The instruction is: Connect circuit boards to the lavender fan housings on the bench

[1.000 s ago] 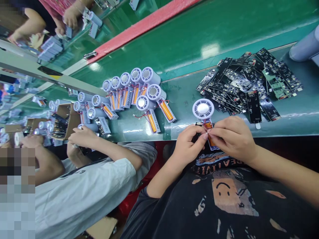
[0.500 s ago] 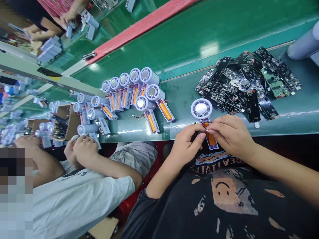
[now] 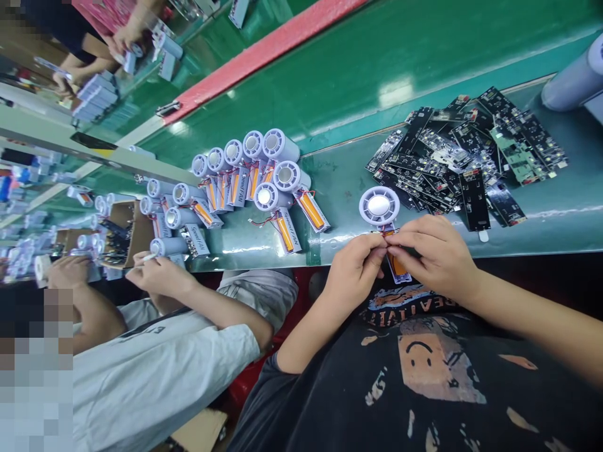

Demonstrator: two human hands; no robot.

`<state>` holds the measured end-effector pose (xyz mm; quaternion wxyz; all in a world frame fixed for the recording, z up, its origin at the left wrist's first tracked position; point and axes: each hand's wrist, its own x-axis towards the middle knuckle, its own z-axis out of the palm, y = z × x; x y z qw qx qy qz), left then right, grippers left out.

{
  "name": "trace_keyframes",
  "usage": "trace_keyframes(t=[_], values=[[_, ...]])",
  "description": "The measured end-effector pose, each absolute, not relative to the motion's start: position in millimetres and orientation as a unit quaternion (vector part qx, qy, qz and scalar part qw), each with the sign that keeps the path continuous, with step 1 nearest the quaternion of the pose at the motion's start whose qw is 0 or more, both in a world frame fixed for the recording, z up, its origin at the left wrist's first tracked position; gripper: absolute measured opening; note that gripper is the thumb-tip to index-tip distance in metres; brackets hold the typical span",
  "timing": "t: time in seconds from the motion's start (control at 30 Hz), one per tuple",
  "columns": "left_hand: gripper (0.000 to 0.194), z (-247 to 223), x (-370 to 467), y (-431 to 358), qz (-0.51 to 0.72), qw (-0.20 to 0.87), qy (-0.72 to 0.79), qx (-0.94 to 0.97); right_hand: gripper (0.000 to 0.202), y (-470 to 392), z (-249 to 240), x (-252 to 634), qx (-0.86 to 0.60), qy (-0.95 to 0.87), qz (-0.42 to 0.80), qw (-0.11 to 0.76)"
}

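Observation:
A lavender handheld fan (image 3: 379,206) stands at the bench edge, its round slotted head with a silver centre facing up. Its open handle, holding an orange battery (image 3: 399,267), points toward my shirt. My left hand (image 3: 357,271) pinches at the top of the handle from the left. From the right, my right hand (image 3: 431,254) pinches at the same spot, its fingertips touching those of the left. Whatever lies between the fingertips is hidden. Just beyond my right hand lies a black circuit board (image 3: 475,199) with a white tab.
A pile of circuit boards (image 3: 447,150) covers the bench to the right. More open fans (image 3: 282,216) lie in rows to the left. A co-worker's hand (image 3: 162,276) works beside a cardboard box (image 3: 136,235). A lavender cylinder (image 3: 572,78) stands far right.
My fingertips have closed together over the handle, covering a small white piece that showed between them. The fan has stayed in place. The co-worker's hands beside me have shifted.

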<state>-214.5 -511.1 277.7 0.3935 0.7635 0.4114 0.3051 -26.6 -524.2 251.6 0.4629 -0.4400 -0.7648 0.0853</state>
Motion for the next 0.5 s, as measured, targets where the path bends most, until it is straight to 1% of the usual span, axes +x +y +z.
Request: trace_keyframes(t=[0.07,0.17,0.23,0.3,0.33,0.4,0.5], values=[[0.011,274,-214,-513,0.312,0.413,0.419,0.746,0.006,-524,249,-30,-0.438,-0.745,0.116,0.490],[0.012,267,-214,-516,0.322,0.447,0.422,0.720,0.010,-523,247,-33,-0.450,-0.727,0.141,0.500],[0.020,264,-213,-517,0.336,0.475,0.418,0.698,0.013,-522,249,-33,-0.456,-0.727,0.134,0.496],[0.031,261,-212,-518,0.346,0.504,0.414,0.674,0.014,-520,253,-31,-0.457,-0.735,0.102,0.491],[0.032,261,-212,-518,0.346,0.516,0.412,0.667,0.014,-518,255,-29,-0.456,-0.741,0.078,0.486],[0.031,261,-211,-519,0.338,0.523,0.415,0.663,0.014,-515,260,-27,-0.458,-0.753,0.027,0.472],[0.031,264,-211,-520,0.322,0.500,0.430,0.679,0.017,-512,266,-24,-0.470,-0.763,-0.028,0.443]])
